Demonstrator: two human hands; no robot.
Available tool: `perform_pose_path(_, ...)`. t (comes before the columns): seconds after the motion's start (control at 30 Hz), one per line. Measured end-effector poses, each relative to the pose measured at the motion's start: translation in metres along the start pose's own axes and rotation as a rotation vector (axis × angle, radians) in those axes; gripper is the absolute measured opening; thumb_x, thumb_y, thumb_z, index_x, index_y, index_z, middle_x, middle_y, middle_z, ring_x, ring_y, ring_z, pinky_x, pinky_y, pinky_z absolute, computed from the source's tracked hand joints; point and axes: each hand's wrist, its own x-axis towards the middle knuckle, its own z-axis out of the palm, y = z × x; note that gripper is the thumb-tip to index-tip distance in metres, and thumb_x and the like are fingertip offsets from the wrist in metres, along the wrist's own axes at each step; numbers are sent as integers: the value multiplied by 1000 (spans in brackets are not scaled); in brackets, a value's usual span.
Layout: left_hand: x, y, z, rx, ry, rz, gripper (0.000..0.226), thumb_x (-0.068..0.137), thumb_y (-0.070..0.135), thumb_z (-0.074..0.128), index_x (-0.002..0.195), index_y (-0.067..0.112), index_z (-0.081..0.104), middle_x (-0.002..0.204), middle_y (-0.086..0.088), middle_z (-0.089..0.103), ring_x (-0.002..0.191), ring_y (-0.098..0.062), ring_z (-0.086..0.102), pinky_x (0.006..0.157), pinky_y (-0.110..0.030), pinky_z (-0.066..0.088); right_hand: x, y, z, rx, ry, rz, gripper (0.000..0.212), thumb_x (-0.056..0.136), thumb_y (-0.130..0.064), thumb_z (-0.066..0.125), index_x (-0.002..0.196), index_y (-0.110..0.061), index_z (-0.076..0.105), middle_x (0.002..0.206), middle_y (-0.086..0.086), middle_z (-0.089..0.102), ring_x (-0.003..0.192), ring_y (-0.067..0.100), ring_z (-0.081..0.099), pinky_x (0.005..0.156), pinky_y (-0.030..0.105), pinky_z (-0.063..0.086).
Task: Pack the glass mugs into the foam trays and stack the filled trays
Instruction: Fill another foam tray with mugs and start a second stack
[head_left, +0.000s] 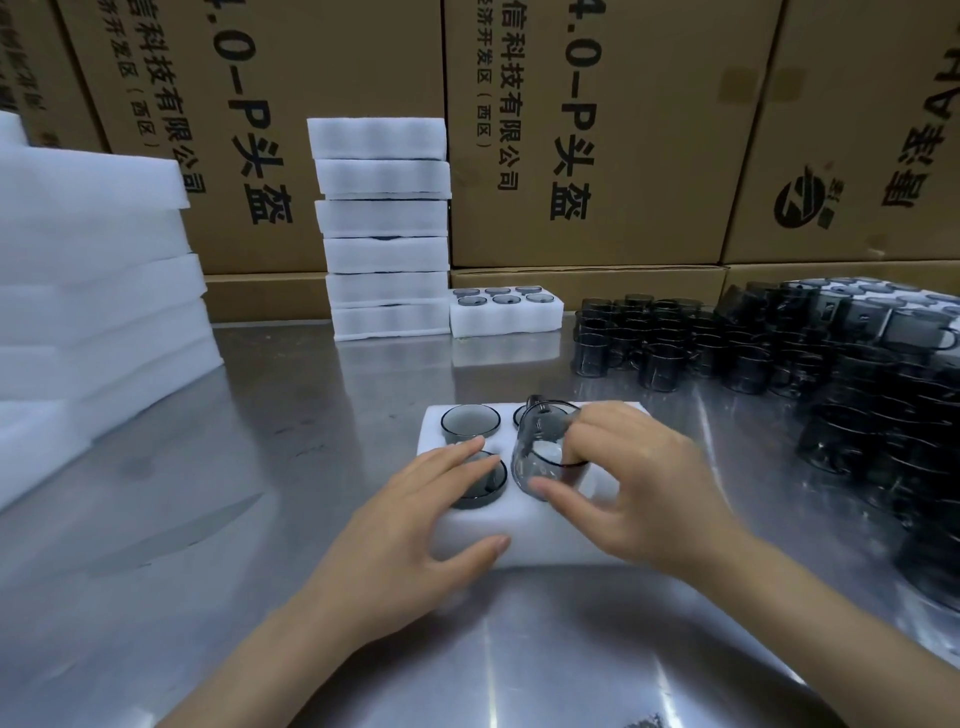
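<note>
A white foam tray lies on the steel table in front of me. One smoky glass mug sits in its far-left pocket, and another sits in the near-left pocket. My left hand lies flat on the tray's near-left part, fingers over that second mug, thumb against the front wall. My right hand grips a tilted glass mug over the near-middle pocket, thumb under its base. A further mug behind it is mostly hidden.
A tall stack of filled foam trays stands at the back, with one filled tray beside it. Loose dark mugs crowd the right side. Empty foam slabs pile up at the left. Cardboard boxes wall the back.
</note>
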Motion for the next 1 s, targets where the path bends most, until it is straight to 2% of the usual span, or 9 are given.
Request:
perform_pose_path(0.2, -1, 0, 0, -8, 6, 2, 57, 75, 67, 47, 128, 55, 34, 143, 36, 27, 133, 18, 17, 103, 1, 11, 0, -10, -3, -78, -66, 1, 46, 81, -53, 53, 55, -16, 45, 54, -9, 46, 66, 22, 47, 45, 29, 41)
perform_pose_path(0.33, -1, 1, 0, -8, 11, -2, 56, 75, 68, 47, 128, 55, 33, 143, 36, 27, 133, 17, 17, 103, 0, 11, -2, -15, 2, -80, -116, 72, 50, 81, -59, 46, 57, -16, 46, 54, -8, 47, 69, 22, 46, 45, 36, 46)
perform_pose_path(0.47, -1, 2, 0, 6, 15, -6, 62, 75, 66, 47, 133, 47, 38, 142, 35, 25, 132, 18, 16, 107, -4, 12, -4, -18, 3, -135, -157, 133, 51, 81, -67, 44, 61, -21, 43, 58, -10, 49, 74, 20, 46, 46, 34, 44)
perform_pose_path(0.57, -2, 8, 0, 60, 23, -14, 66, 78, 61, 52, 139, 43, 34, 146, 33, 21, 135, 15, 15, 115, -21, 9, -3, -19, 0, -150, -195, 218, 55, 80, -72, 31, 76, -24, 57, 73, -14, 57, 84, 14, 49, 55, 28, 43)
perform_pose_path(0.6, -1, 11, 0, 91, 27, -7, 68, 79, 60, 52, 141, 43, 31, 148, 32, 19, 137, 12, 14, 115, -24, 6, -2, -20, -2, -134, -162, 241, 54, 81, -71, 30, 81, -25, 59, 77, -15, 59, 85, 13, 51, 58, 28, 44)
perform_pose_path(0.7, 1, 24, 0, 158, 61, 74, 71, 82, 56, 51, 146, 33, 30, 153, 22, 20, 141, 4, 15, 115, -29, 8, -1, -22, -7, -103, 11, 218, 36, 85, -56, 44, 90, -27, 64, 86, -17, 62, 80, 11, 54, 58, 28, 46)
perform_pose_path(0.83, 2, 38, 4, 204, 131, 195, 71, 84, 50, 52, 145, 20, 36, 153, 11, 28, 140, -3, 23, 115, -29, 17, 0, -18, -10, -82, -14, 217, 31, 87, -50, 47, 100, -28, 66, 98, -16, 62, 84, 12, 57, 59, 34, 51)
perform_pose_path(0.93, 0, 35, 5, 238, 127, 220, 70, 86, 49, 51, 147, 19, 33, 154, 10, 26, 141, -6, 25, 114, -32, 20, -2, -13, -13, -82, -9, 216, 42, 88, -48, 44, 115, -26, 66, 117, -15, 63, 106, 10, 59, 75, 29, 54)
perform_pose_path(1.0, -1, 33, 6, 291, 105, 242, 70, 87, 50, 49, 147, 18, 32, 155, 7, 26, 141, -9, 27, 114, -36, 26, -4, -13, -14, -71, -98, 178, 48, 91, -44, 38, 128, -21, 59, 134, -13, 55, 123, 7, 50, 93, 22, 45)
